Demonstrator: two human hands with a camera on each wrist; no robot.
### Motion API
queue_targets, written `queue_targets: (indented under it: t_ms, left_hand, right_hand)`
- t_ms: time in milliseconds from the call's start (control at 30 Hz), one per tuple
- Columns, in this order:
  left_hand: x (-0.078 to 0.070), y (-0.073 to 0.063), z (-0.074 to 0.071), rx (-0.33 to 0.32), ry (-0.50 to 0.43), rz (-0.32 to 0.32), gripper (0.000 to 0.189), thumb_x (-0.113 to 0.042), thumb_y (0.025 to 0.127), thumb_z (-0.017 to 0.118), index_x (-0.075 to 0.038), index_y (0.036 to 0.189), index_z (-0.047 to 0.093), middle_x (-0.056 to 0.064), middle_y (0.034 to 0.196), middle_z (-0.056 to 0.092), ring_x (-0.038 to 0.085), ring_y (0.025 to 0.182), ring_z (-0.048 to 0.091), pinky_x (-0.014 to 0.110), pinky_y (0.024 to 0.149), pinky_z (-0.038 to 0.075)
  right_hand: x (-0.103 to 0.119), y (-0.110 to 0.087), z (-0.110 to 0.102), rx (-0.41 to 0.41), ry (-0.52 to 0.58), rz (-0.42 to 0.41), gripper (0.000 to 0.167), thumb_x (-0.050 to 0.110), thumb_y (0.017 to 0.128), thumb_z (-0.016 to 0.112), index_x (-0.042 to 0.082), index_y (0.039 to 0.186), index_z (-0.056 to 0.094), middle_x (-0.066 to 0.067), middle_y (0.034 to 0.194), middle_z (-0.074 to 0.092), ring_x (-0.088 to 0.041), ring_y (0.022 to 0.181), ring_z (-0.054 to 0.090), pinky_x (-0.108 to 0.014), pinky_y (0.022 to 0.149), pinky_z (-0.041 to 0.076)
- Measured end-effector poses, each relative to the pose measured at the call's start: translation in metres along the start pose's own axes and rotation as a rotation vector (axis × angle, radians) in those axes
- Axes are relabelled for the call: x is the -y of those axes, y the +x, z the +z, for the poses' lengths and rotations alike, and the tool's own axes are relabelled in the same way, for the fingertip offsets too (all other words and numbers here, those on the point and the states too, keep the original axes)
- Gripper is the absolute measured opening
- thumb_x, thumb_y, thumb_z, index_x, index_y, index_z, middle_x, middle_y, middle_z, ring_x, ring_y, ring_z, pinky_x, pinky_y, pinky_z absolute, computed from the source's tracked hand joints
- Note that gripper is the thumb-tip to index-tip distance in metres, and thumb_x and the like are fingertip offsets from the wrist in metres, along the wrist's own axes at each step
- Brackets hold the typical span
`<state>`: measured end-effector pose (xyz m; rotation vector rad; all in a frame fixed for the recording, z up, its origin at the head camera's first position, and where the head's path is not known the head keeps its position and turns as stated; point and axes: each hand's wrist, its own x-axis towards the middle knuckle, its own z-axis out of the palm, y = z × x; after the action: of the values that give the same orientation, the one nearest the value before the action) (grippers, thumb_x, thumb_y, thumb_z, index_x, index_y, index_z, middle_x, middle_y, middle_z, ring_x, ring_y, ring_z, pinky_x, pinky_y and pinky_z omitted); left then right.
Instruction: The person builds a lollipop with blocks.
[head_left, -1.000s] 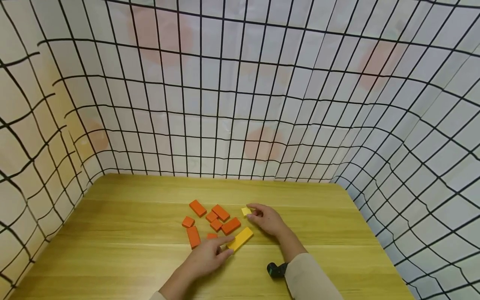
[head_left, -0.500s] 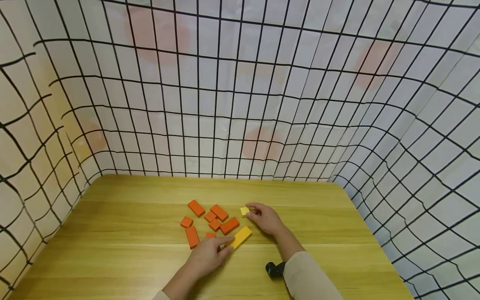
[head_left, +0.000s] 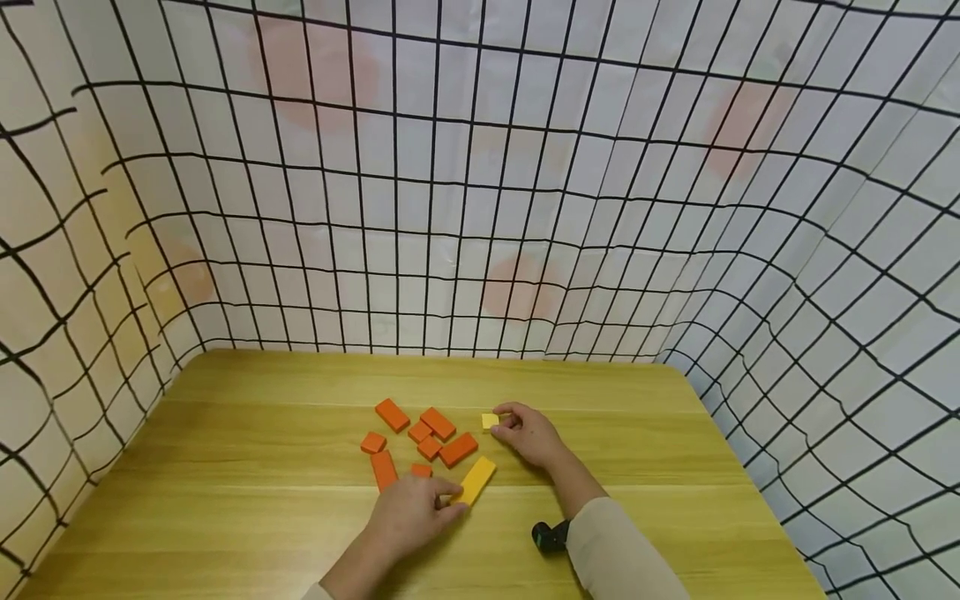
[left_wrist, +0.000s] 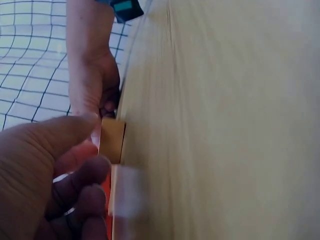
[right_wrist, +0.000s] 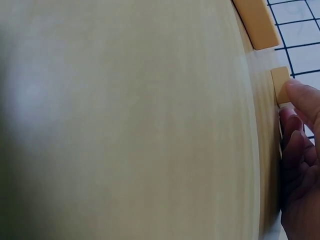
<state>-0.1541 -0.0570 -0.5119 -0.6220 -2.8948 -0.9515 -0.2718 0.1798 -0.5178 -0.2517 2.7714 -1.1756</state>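
Yellow, smooth and rectangular, the long block (head_left: 479,477) lies with its far end toward one o'clock, taking twelve as the far side of the wood-grained worktop (head_left: 637,433). At its near end the left hand (head_left: 408,514) seems to pinch it lightly between thumb and index finger. The right hand (head_left: 534,437), at two o'clock from that block, pinches a small, flat yellow block (head_left: 489,422) at twelve. Farther out, flat orange rectangular blocks (head_left: 458,451) spread from nine to eleven o'clock, some touching.

The step in hand looks like adjusting how the two yellow blocks lie. The next move would call for a light touch, with the left knuckles kept off the orange pieces beside them.

Fingers cover the long block's near end, and the left hand partly hides two orange blocks. The left-wrist view blurs the nearest pieces; the right-wrist view cuts off a yellow block at its top edge.
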Motion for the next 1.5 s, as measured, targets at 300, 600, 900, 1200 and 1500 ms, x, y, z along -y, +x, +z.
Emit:
queue_targets:
  t_ms: [300, 600, 900, 1200, 1500]
  left_hand:
    - [0.008, 0.013, -0.007, 0.147, -0.111, 0.03, 0.04, -0.033, 0.096, 0.071, -0.023, 0.134, 0.069, -0.013, 0.063, 0.049, 0.001, 0.054, 0.04, 0.022, 0.05, 0.036]
    - [0.007, 0.016, -0.006, 0.232, -0.109, 0.036, 0.046, -0.045, 0.096, 0.069, -0.032, 0.139, 0.065, -0.014, 0.054, 0.033, 0.005, 0.049, 0.026, 0.025, 0.047, 0.027]
    - [0.014, 0.01, -0.012, 0.245, -0.291, 0.004, 0.03, -0.034, 0.096, 0.071, -0.019, 0.121, 0.077, -0.014, 0.056, 0.048, 0.0, 0.046, 0.04, 0.02, 0.045, 0.034]
    - [0.015, 0.014, -0.015, 0.262, -0.223, 0.072, 0.038, -0.033, 0.095, 0.072, -0.02, 0.131, 0.071, -0.014, 0.059, 0.051, -0.001, 0.05, 0.04, 0.02, 0.048, 0.035]
    - [0.013, 0.016, -0.016, 0.324, -0.113, 0.096, 0.045, -0.044, 0.095, 0.07, -0.029, 0.137, 0.067, -0.015, 0.05, 0.043, 0.001, 0.052, 0.036, 0.023, 0.054, 0.037]
  right_hand:
    - [-0.003, 0.001, 0.0, 0.015, 0.005, 0.007, 0.029, 0.033, 0.096, 0.072, 0.023, 0.124, 0.068, 0.003, 0.097, 0.067, -0.012, 0.081, 0.058, -0.033, 0.078, 0.049]
    - [-0.003, 0.003, -0.001, 0.031, 0.008, -0.008, 0.033, 0.034, 0.096, 0.072, 0.021, 0.126, 0.067, 0.002, 0.1, 0.067, -0.013, 0.081, 0.057, -0.032, 0.076, 0.048]
    - [-0.003, 0.005, 0.001, 0.017, 0.063, 0.017, 0.031, 0.034, 0.094, 0.074, 0.022, 0.122, 0.068, 0.002, 0.097, 0.067, -0.013, 0.079, 0.057, -0.031, 0.074, 0.047]
    - [-0.005, 0.004, 0.0, 0.025, 0.107, 0.029, 0.031, 0.033, 0.091, 0.078, 0.018, 0.116, 0.067, 0.001, 0.095, 0.066, -0.014, 0.078, 0.056, -0.03, 0.073, 0.047]
    - [-0.006, 0.005, 0.0, 0.044, 0.155, 0.02, 0.036, 0.027, 0.089, 0.081, 0.014, 0.119, 0.067, -0.002, 0.098, 0.065, -0.015, 0.08, 0.057, -0.03, 0.074, 0.048]
